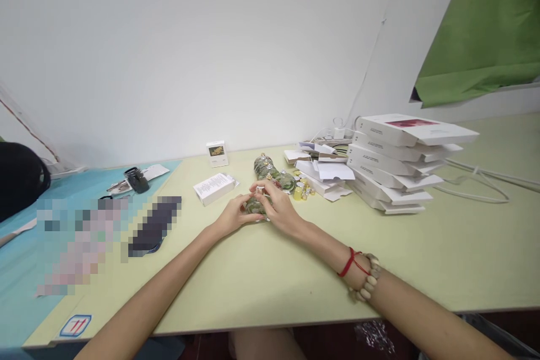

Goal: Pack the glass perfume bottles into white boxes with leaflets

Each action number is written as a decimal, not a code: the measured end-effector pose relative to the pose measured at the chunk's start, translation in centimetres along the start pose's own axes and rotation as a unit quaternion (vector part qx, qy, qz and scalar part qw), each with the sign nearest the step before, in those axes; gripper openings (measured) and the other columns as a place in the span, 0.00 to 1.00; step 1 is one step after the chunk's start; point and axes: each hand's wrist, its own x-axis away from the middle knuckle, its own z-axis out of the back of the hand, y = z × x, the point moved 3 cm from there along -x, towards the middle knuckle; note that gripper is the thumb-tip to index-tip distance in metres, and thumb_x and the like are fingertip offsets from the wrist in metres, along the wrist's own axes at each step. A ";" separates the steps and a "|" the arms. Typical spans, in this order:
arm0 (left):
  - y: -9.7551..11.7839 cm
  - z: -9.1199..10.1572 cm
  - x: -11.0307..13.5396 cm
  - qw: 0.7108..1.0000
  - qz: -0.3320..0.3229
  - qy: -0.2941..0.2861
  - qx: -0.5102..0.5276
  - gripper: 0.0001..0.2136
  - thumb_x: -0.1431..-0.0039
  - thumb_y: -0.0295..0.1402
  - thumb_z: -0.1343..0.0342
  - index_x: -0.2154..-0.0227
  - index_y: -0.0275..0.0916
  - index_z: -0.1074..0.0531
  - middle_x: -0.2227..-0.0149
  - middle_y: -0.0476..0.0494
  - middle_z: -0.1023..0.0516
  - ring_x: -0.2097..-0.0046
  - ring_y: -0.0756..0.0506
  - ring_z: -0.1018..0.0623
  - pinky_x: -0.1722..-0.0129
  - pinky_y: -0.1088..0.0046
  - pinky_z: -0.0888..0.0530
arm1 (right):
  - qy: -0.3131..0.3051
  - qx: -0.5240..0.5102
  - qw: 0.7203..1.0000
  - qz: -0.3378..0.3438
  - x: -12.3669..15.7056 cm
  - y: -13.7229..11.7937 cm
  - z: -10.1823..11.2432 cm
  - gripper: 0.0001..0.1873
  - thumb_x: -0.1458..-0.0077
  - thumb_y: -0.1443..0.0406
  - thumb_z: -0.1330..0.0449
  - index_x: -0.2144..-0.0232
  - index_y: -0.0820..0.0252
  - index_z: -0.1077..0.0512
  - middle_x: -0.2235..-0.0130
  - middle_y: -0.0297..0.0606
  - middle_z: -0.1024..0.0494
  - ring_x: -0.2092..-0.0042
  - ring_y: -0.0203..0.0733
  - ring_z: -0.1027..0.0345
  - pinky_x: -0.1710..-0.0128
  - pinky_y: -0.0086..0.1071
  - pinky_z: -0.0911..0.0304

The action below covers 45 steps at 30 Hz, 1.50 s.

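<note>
Both my hands meet at the middle of the pale green table (442, 247). My left hand (233, 215) and my right hand (278, 208) are closed around a small round glass bottle (255, 205) with greenish contents, which lies between them on the table. My right fingers pinch at its top. Just behind it stand several similar glass bottles (270, 171) and a few small gold caps (301, 190). My right wrist wears a red string and a bead bracelet.
A white printed box (214, 187) lies left of my hands, and a small card box (217, 153) stands by the wall. Flattened white cartons (324, 177) and a stack of white boxes (396, 160) sit on the right. A dark jar (136, 178) rests on the blue mat at the left.
</note>
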 end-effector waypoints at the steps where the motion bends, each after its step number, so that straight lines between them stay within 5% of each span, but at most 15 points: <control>1: 0.0 0.0 0.0 1.000 0.001 -0.002 0.000 0.22 0.55 0.46 0.43 0.60 0.37 0.31 0.70 0.49 0.32 0.72 0.53 0.38 0.74 0.78 0.39 | -0.011 0.007 1.000 0.010 0.0 0.0 0.0 0.09 0.41 0.66 0.56 0.60 0.57 0.37 0.61 0.37 0.30 0.61 0.36 0.37 0.60 0.30 0.43; 12: 0.1 0.3 0.1 1.000 0.012 -0.009 -0.008 0.22 0.55 0.47 0.43 0.61 0.37 0.32 0.69 0.49 0.32 0.72 0.53 0.38 0.73 0.77 0.39 | -0.031 -0.058 0.998 -0.008 -0.3 0.1 0.0 0.10 0.41 0.66 0.57 0.59 0.57 0.38 0.60 0.37 0.30 0.60 0.36 0.36 0.58 0.32 0.43; 18: 0.7 0.4 0.1 1.000 -0.002 -0.013 -0.013 0.19 0.54 0.47 0.44 0.65 0.37 0.32 0.72 0.51 0.34 0.72 0.52 0.39 0.74 0.77 0.41 | 0.037 -0.154 0.987 -0.031 -1.6 0.2 1.0 0.10 0.40 0.63 0.57 0.59 0.56 0.40 0.59 0.40 0.31 0.57 0.38 0.36 0.60 0.33 0.39; 25: 1.1 0.0 0.2 0.999 0.002 0.008 -0.036 0.17 0.53 0.47 0.45 0.71 0.37 0.35 0.74 0.52 0.36 0.72 0.52 0.38 0.73 0.77 0.40 | 0.037 -0.138 0.988 -0.050 -1.5 0.6 1.1 0.11 0.42 0.61 0.54 0.60 0.58 0.37 0.60 0.40 0.30 0.61 0.37 0.34 0.64 0.31 0.37; 29: 1.5 -0.1 0.5 0.999 0.001 0.016 -0.048 0.16 0.51 0.47 0.47 0.67 0.38 0.34 0.70 0.49 0.33 0.69 0.49 0.34 0.70 0.75 0.37 | 0.100 -0.054 0.989 -0.097 -1.8 1.2 3.6 0.16 0.46 0.57 0.49 0.57 0.56 0.35 0.61 0.38 0.28 0.66 0.37 0.33 0.70 0.29 0.37; 34: 1.6 -0.1 0.7 0.997 -0.005 0.015 -0.074 0.16 0.50 0.46 0.48 0.66 0.38 0.34 0.68 0.47 0.31 0.66 0.48 0.32 0.67 0.73 0.35 | 0.225 0.083 0.963 -0.126 -2.1 3.7 8.5 0.16 0.47 0.57 0.48 0.61 0.61 0.30 0.63 0.40 0.27 0.65 0.38 0.34 0.67 0.31 0.37; 39: 1.5 -0.1 0.7 0.996 -0.003 0.010 -0.090 0.16 0.49 0.46 0.48 0.65 0.38 0.34 0.67 0.46 0.31 0.65 0.47 0.32 0.66 0.72 0.34 | 0.167 0.172 0.954 -0.179 -1.6 6.8 10.2 0.12 0.54 0.61 0.41 0.66 0.62 0.27 0.63 0.41 0.28 0.69 0.37 0.33 0.67 0.32 0.38; 45: 1.7 -0.1 0.8 0.994 0.000 0.006 -0.105 0.16 0.49 0.46 0.49 0.64 0.38 0.35 0.66 0.45 0.30 0.63 0.46 0.30 0.64 0.70 0.33 | 0.069 0.281 0.927 -0.237 -1.0 6.3 10.4 0.12 0.58 0.62 0.39 0.66 0.57 0.27 0.68 0.35 0.24 0.67 0.39 0.32 0.70 0.29 0.43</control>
